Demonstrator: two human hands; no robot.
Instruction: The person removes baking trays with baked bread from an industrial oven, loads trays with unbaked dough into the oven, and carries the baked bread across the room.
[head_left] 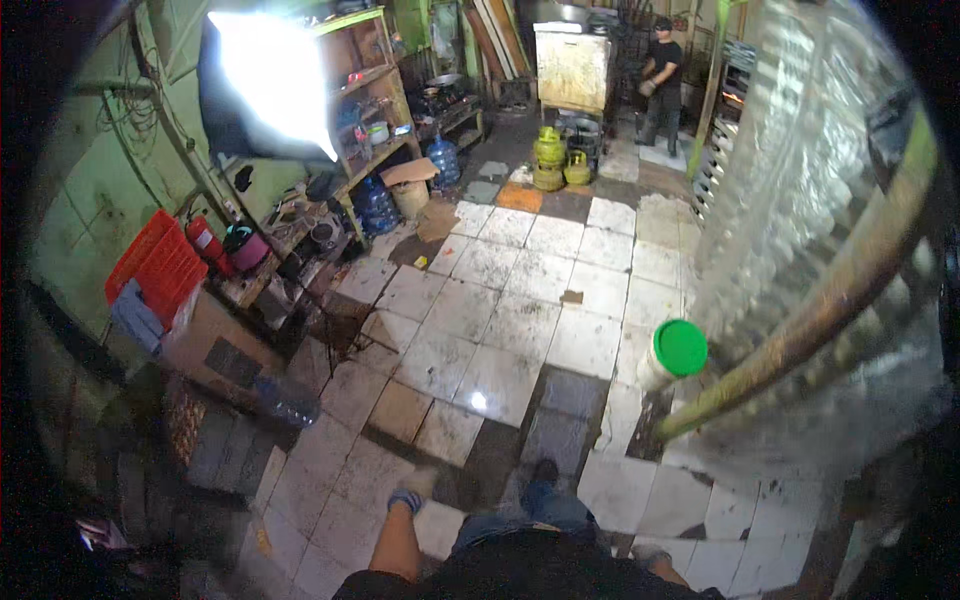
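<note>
My left hand (416,488), in a pale glove with a blue cuff, hangs beside my left leg above the tiled floor (510,320). Motion smears its fingers, and no held thing can be made out. At my right side, a small part of my right hand (650,553) shows by the lower edge, its fingers hidden or blurred. Neither hand visibly touches anything. One dark shoe (545,470) points forward over the dark tiles between my hands.
A white bucket with a green lid (680,348) stands right, beside a slanting pole (800,345) and plastic sheeting (800,150). Left are a red crate (157,265), a cardboard box (222,345) and shelves (372,120). Yellow-green gas cylinders (549,160) and another person (664,85) are far ahead.
</note>
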